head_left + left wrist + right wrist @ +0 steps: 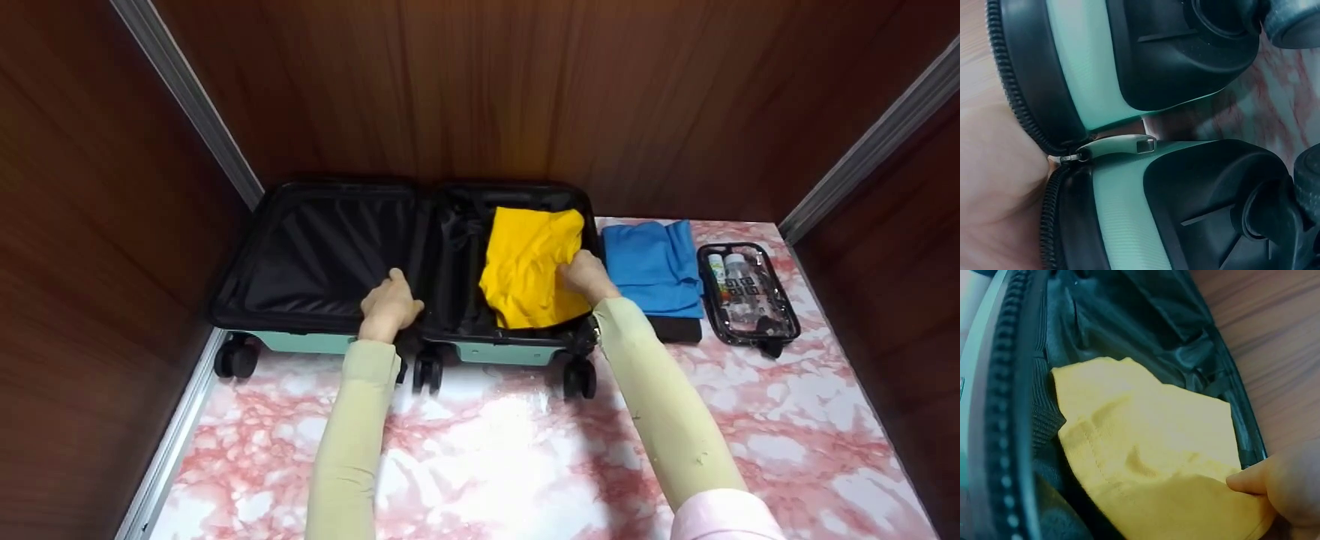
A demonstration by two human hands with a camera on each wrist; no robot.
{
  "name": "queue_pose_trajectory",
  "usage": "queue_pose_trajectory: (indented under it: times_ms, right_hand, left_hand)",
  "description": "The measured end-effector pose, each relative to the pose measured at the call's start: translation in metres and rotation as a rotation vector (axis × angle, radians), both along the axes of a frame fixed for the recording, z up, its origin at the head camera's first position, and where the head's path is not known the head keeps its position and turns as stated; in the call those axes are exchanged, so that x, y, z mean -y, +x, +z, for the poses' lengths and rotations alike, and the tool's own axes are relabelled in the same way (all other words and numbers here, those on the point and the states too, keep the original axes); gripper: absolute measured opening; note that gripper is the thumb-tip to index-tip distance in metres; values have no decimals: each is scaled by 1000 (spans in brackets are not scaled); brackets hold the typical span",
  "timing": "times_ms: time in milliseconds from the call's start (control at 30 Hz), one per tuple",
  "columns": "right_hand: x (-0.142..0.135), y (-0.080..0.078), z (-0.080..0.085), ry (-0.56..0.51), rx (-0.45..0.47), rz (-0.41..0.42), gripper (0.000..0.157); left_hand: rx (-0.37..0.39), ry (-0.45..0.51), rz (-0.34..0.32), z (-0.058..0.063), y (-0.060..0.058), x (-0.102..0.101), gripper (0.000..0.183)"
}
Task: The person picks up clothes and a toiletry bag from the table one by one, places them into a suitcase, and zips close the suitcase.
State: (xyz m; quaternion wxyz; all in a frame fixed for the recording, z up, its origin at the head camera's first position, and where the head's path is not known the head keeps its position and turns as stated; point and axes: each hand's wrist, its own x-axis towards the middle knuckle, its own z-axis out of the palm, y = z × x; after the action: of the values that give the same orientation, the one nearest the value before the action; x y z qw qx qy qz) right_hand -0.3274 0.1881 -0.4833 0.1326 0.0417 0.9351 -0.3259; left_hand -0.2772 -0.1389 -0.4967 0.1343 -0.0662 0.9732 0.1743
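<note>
A suitcase [517, 354] with a mint-green shell and black lining lies unfolded on the floor. Inside its right half is a yellow folded garment [525, 262], creased, with a stitched seam visible in the right wrist view. My right hand [589, 276] pinches the garment's right edge, thumb on top; its other fingers are mostly hidden. Over the front edge near the suitcase's hinge side, my left hand [390, 304] hovers or rests, loosely curled, with nothing seen in it. A zipper pull [1120, 145] hangs close by that hand in the left wrist view.
Right of the suitcase lies a folded blue cloth [651, 266] on a black flat item [675, 328]. Beyond it is a clear pouch [750, 296] with black trim, holding small bottles. Wood-look panels [480, 90] enclose the back and sides. Suitcase wheels [427, 371] stick out in front.
</note>
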Motion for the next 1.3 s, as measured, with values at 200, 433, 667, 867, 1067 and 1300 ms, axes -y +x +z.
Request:
queue_pose_trajectory:
  times_ms: [200,433,667,867,1067,1300]
  right_hand:
    - [-4,1,3,80,-15,113,22]
    - [-7,4,9,101,-2,107,36]
    - [-8,3,15,225,-56,51,52]
    - [-11,5,22,257,-128,50,43]
    - [-12,8,21,292,-220,99,23]
    - [-9,12,18,286,-151,121,25]
  left_hand:
    - [-5,2,-4,0,1,0,75]
    - [-10,13,-6,1,3,-1,75]
    - [-1,16,-2,1,3,-1,76]
    - [2,17,9,1,2,-1,77]
    - [5,22,23,-1,1,0,76]
    - [-5,24,19,-1,1,1,75]
